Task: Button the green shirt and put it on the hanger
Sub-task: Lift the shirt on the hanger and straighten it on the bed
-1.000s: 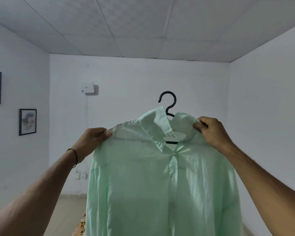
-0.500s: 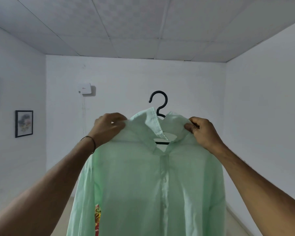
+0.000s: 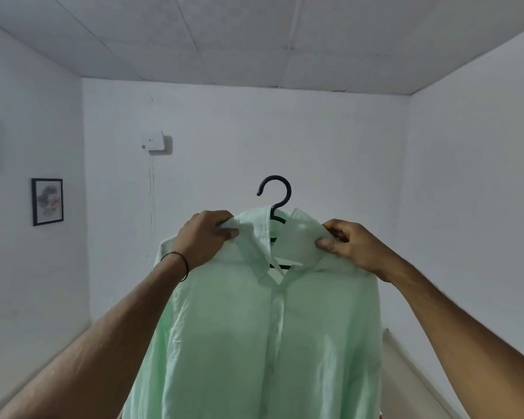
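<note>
Since the earlier frame, the left hand [image 3: 206,234] has been brought inward from the shoulder to the collar [image 3: 253,241] of the green shirt [image 3: 254,328], which is draped over the hanger [image 3: 275,193] at the centre of the frame and held aloft. Should the collar be tugged unevenly, the hanger, seemingly carried by the cloth alone, could be tipped and a shoulder shed. Collar fabric is pinched in the curled fingers of both the left hand and the right hand [image 3: 350,246].
</note>
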